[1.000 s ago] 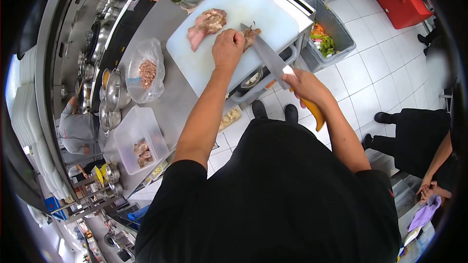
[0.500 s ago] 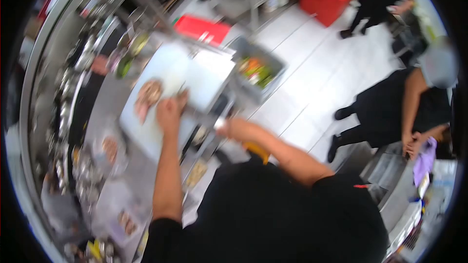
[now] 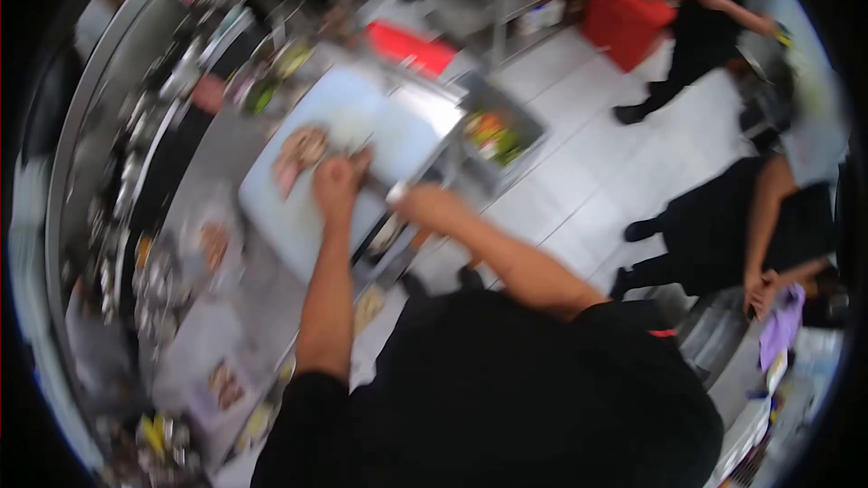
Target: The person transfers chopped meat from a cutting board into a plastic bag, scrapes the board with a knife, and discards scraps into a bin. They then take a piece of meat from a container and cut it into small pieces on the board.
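Observation:
My left hand (image 3: 335, 183) is closed over a small brownish piece of meat (image 3: 362, 161) on the white cutting board (image 3: 330, 95), its fingers bunched. My right hand (image 3: 423, 204) grips the white handle of a knife (image 3: 396, 192), whose blade reaches left toward the held piece. Blur hides whether the blade touches the meat. Left of my left hand lies a pile of pale pink and brown meat pieces (image 3: 301, 154) on the board.
A grey bin (image 3: 533, 140) with vegetable scraps stands beyond the board, near a red board (image 3: 411, 49). Bagged meat (image 3: 214, 244) and a tub of meat (image 3: 224, 387) sit on the steel counter. Two co-workers (image 3: 714, 217) (image 3: 701, 45) stand to the right.
The whole view has shifted, so the board appears slightly right and lower. My right hand with the knife has come nearer my left hand, which keeps its hold on the meat.

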Available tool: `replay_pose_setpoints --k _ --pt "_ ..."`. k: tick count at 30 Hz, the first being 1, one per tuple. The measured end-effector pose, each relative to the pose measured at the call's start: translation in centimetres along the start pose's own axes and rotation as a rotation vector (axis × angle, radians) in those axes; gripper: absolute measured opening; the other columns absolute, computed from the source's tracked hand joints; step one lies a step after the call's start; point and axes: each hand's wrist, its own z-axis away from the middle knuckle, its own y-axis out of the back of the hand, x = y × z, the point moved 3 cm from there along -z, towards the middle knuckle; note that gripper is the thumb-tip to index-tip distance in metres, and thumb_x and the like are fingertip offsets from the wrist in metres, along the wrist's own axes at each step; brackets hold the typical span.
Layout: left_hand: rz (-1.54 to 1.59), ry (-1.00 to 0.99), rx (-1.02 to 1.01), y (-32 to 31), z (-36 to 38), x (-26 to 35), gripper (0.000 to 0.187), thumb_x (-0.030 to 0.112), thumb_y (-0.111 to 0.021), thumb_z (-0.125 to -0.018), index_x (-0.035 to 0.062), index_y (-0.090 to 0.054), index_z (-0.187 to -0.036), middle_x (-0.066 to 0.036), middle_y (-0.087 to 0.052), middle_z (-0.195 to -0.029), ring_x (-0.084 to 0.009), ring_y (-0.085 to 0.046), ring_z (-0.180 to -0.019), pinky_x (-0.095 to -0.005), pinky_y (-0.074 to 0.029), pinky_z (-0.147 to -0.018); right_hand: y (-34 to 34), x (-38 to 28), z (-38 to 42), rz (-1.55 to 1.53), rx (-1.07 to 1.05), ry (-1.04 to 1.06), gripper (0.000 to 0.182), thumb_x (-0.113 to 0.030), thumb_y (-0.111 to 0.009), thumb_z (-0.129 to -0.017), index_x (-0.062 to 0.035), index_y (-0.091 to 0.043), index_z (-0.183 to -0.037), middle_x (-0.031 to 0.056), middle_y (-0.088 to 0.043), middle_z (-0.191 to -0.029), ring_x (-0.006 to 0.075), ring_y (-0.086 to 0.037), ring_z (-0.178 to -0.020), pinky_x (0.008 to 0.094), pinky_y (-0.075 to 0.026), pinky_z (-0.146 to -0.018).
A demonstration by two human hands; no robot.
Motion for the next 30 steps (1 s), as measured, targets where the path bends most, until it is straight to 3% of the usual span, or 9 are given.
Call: replay_pose_setpoints --k 1,4,6,9,12,17,20,26,30 --pt "-0.053 -0.079 0.041 0.1 -0.1 -0.3 0.019 0.019 -0.061 -0.092 0.0033 -0.068 -0.084 -0.018 -0.066 -0.082 -0.0371 -0.063 -0.078 -0.0466 -0.05 -0.071 2.5 -2.5 2.1 -0.139 -0.065 -0.214 0.047 -0.043 -0.061 -0.092 0.0001 -0.072 -0.108 0.0235 -0.073 -0.102 0.0378 -0.074 -0.085 0.0478 -0.059 -0.075" --pt "-0.089 -0.212 0.096 1.0 -0.6 1.1 0.024 0.018 -0.061 -0.092 0.0039 -0.058 -0.073 -0.017 -0.061 -0.074 -0.038 -0.06 -0.072 -0.0507 -0.047 -0.068 3.4 -2.3 4.1 -0.295 -0.161 -0.239 0.045 -0.038 -0.056 -0.099 0.0027 -0.063 -0.119 0.0193 -0.073 -0.09 0.0288 -0.073 -0.066 0.0397 -0.058 -0.057" --pt "-0.134 -0.143 0.03 1.2 -0.3 1.1 0.025 0.022 -0.059 -0.094 0.0028 -0.059 -0.077 -0.018 -0.061 -0.078 -0.0385 -0.06 -0.076 -0.0491 -0.047 -0.071 3.1 -0.1 5.5 -0.313 -0.234 -0.168 0.044 -0.037 -0.054 -0.101 0.0039 -0.06 -0.116 0.0152 -0.069 -0.08 0.0248 -0.068 -0.053 0.039 -0.055 -0.051" --pt "-0.154 -0.134 -0.004 1.1 -0.3 1.4 0.027 0.023 -0.059 -0.095 0.0025 -0.059 -0.079 -0.017 -0.061 -0.079 -0.0387 -0.06 -0.077 -0.0478 -0.048 -0.072 4.1 0.0 8.4 -0.275 -0.248 -0.215 0.045 -0.037 -0.052 -0.102 0.006 -0.06 -0.112 0.0142 -0.067 -0.078 0.0254 -0.064 -0.046 0.0395 -0.054 -0.048" --pt "-0.151 -0.133 -0.002 1.2 -0.3 1.4 0.027 0.024 -0.059 -0.096 0.0029 -0.059 -0.078 -0.016 -0.061 -0.078 -0.0383 -0.06 -0.077 -0.0476 -0.048 -0.072 4.9 -1.3 7.5 -0.265 -0.252 -0.204 0.048 -0.038 -0.052 -0.103 0.008 -0.06 -0.109 0.0136 -0.065 -0.074 0.0254 -0.064 -0.047 0.0404 -0.054 -0.047" --pt "-0.123 -0.134 0.048 1.2 -0.1 1.7 0.025 0.02 -0.059 -0.095 0.0044 -0.059 -0.075 -0.015 -0.063 -0.076 -0.0376 -0.061 -0.076 -0.0499 -0.049 -0.071 3.5 -3.7 2.0 -0.21 -0.217 -0.214 0.045 -0.033 -0.05 -0.1 0.0104 -0.059 -0.111 0.0231 -0.07 -0.079 0.0296 -0.067 -0.051 0.0428 -0.054 -0.047" --pt "-0.193 -0.072 0.014 0.8 -0.2 0.8 0.026 0.024 -0.058 -0.096 0.0046 -0.059 -0.079 -0.014 -0.063 -0.079 -0.0355 -0.062 -0.078 -0.0481 -0.046 -0.071 2.3 -4.1 2.5 -0.223 -0.145 -0.23 0.047 -0.034 -0.051 -0.099 0.0104 -0.059 -0.111 0.0231 -0.07 -0.081 0.0307 -0.068 -0.054 0.0427 -0.055 -0.05" --pt "-0.201 -0.103 0.067 1.3 0.1 2.1 0.024 0.021 -0.059 -0.094 0.007 -0.056 -0.074 -0.01 -0.064 -0.077 -0.0325 -0.062 -0.079 -0.0466 -0.04 -0.074 3.2 -1.4 8.4 -0.083 -0.259 -0.202 0.049 -0.039 -0.054 -0.099 0.0069 -0.058 -0.116 0.0235 -0.071 -0.086 0.0325 -0.068 -0.055 0.0414 -0.056 -0.054" --pt "-0.185 -0.116 0.072 1.2 0.6 2.3 0.024 0.021 -0.06 -0.094 0.0072 -0.056 -0.075 -0.01 -0.064 -0.077 -0.0325 -0.062 -0.077 -0.0473 -0.041 -0.074 3.4 -4.2 6.0 -0.088 -0.211 -0.257 0.044 -0.037 -0.052 -0.101 0.0045 -0.061 -0.11 0.0243 -0.07 -0.084 0.0341 -0.068 -0.057 0.0463 -0.057 -0.061"
